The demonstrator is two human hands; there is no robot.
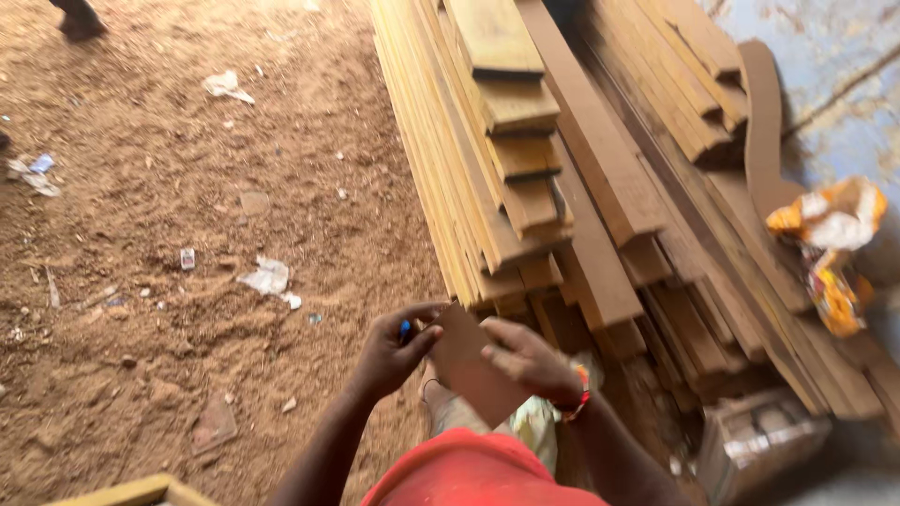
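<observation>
My left hand (394,351) is closed around a small blue pen (405,329) and touches the left edge of a brown piece of cardboard (466,364). On the cardboard's right side my right hand (527,361) grips it, with a red band at the wrist. The cardboard is tilted, held low in front of my red shirt (469,473). Just beyond both hands are the ends of stacked planks.
A large stack of long wooden planks (525,159) runs from the centre toward the top. Sandy ground (187,234) on the left is strewn with paper scraps. A crumpled orange and white bag (834,244) lies at the right. Another person's foot (80,19) shows at top left.
</observation>
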